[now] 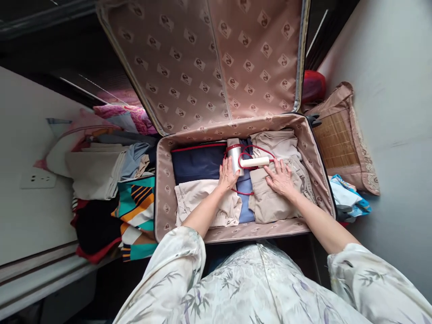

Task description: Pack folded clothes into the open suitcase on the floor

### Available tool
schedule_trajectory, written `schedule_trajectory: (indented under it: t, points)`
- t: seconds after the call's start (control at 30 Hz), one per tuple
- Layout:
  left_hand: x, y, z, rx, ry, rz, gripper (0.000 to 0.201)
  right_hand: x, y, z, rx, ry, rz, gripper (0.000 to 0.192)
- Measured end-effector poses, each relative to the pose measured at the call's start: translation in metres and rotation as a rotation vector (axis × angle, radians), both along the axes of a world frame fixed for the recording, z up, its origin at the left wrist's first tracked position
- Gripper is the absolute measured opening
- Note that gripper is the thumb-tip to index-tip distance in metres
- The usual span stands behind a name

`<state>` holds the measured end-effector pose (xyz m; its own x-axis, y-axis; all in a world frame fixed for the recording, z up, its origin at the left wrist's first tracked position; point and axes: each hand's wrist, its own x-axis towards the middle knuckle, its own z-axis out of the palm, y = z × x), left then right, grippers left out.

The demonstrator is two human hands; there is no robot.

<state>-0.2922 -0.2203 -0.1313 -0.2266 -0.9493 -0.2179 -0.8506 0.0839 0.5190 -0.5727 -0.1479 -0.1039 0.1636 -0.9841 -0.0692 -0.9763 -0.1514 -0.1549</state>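
Both hands lie flat and open in the open suitcase [313,148], the left hand [228,174] against the hair dryer [236,157] and the right hand [281,179] on beige trousers [270,202] beside it; its loose red cord [259,148] could snag or slide off.

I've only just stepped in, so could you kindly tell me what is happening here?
A person leans over an open suitcase that holds folded clothes. The left hand rests on a small silver and white hair dryer with a red cord, lying on top of the clothes. The right hand lies flat on folded beige trousers. The lid stands open behind. More folded clothes are piled to the left of the case.
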Motion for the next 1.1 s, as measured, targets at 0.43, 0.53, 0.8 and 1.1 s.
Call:
schedule_trajectory:
  t: [0.43,0.53,0.8,1.1]
  points:
    - [-0.012,0.002,0.009,0.053,0.206,0.093,0.083,0.026,0.031,-0.006,0.033,0.192,0.062,0.06]
    - [-0.001,0.023,0.035,0.05,0.206,0.005,0.083,0.023,0.025,-0.003,0.118,0.217,0.057,0.059]
    - [0.11,0.117,0.107,-0.129,0.331,0.089,0.055,0.014,0.019,-0.01,0.199,0.2,-0.024,0.067]
    - [0.301,0.118,0.144,-0.327,0.791,1.061,0.021,0.076,0.05,0.019,-0.096,-0.068,-0.1,0.072]
